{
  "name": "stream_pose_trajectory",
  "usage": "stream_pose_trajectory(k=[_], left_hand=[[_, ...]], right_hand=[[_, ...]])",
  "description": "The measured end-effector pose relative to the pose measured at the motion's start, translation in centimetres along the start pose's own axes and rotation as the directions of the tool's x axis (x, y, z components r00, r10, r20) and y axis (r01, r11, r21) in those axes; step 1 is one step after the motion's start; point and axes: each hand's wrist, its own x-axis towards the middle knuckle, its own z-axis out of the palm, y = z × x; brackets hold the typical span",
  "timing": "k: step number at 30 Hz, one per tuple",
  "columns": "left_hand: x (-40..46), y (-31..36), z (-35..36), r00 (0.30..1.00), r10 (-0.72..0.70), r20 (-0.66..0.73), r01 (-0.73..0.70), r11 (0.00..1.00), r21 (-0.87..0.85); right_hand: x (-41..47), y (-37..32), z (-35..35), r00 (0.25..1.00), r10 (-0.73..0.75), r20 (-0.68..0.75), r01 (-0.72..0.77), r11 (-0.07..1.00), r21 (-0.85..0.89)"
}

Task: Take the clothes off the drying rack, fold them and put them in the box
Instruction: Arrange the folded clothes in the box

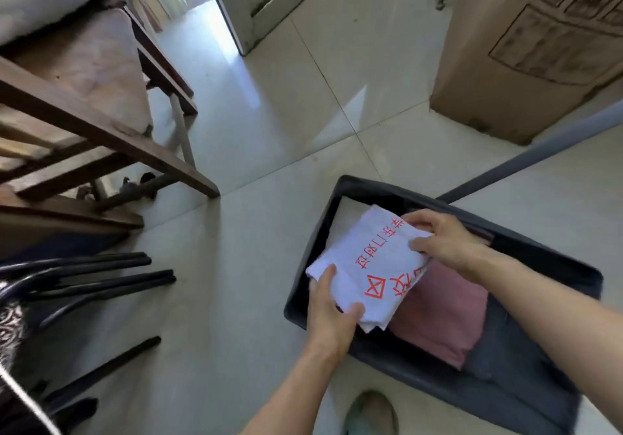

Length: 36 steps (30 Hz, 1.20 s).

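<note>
Folded white garment (367, 266) with red print held over the dark box (553, 259) on the tiled floor (269, 131). Left hand (332, 313) grip pinches its near edge, right hand (441, 239) grip pinches the far edge. Pink folded cloth (445, 320) and grey cloth (512, 364) lie inside the box. Cardboard carton (526, 64) well apart; wooden furniture (84, 97) at left.

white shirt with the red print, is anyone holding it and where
Yes. Both hands hold the folded white shirt over the dark box: left hand at its near-left edge, right hand at its far-right edge.
</note>
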Motion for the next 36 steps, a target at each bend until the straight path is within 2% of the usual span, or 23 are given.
stream_pose_trajectory(k=[5,7,11,13,15,18,23,26,30,36], left_hand=[[2.8,-2.1,2.6,0.978,0.076,-0.195,-0.071,0.997,0.032],[3.9,-2.8,3.8,0.976,0.048,-0.214,-0.042,0.999,0.031],[4.7,-3.3,4.9,0.992,-0.126,-0.019,0.121,0.978,-0.170],[4.5,-3.1,4.4,0.980,-0.187,0.063,0.196,0.961,-0.195],[3.9,-2.5,3.7,0.969,-0.238,0.074,0.247,0.952,-0.178],[2.3,-0.5,2.7,0.958,-0.278,0.064,0.284,0.951,-0.122],[0.1,5.0,2.4,0.980,-0.182,0.076,0.188,0.978,-0.089],[-2.1,8.9,2.0,0.985,-0.142,0.099,0.154,0.979,-0.133],[-8.1,15.1,0.9,0.975,-0.124,0.184,0.156,0.973,-0.172],[-19.8,21.6,-1.0,0.940,-0.037,0.339,0.051,0.998,-0.032]], right_hand=[[4.3,-0.7,2.0,0.986,-0.154,-0.057,0.151,0.987,-0.048],[6.2,0.1,2.9,0.977,-0.172,-0.122,0.162,0.983,-0.083],[8.2,2.0,4.0,0.969,-0.121,-0.214,0.076,0.975,-0.207],[7.7,2.1,4.2,0.971,-0.092,-0.220,0.036,0.969,-0.245],[6.7,2.1,4.0,0.969,-0.076,-0.236,0.013,0.967,-0.256],[3.9,1.2,3.1,0.958,-0.058,-0.281,0.003,0.981,-0.193],[-2.5,-1.9,1.1,0.961,-0.032,-0.275,0.008,0.996,-0.089],[-7.2,-3.6,-0.3,0.961,-0.009,-0.277,0.010,1.000,0.002],[-14.3,-6.0,-2.5,0.938,-0.002,-0.348,0.047,0.992,0.119],[-27.9,-9.7,-5.5,0.924,0.033,-0.382,0.101,0.941,0.324]])
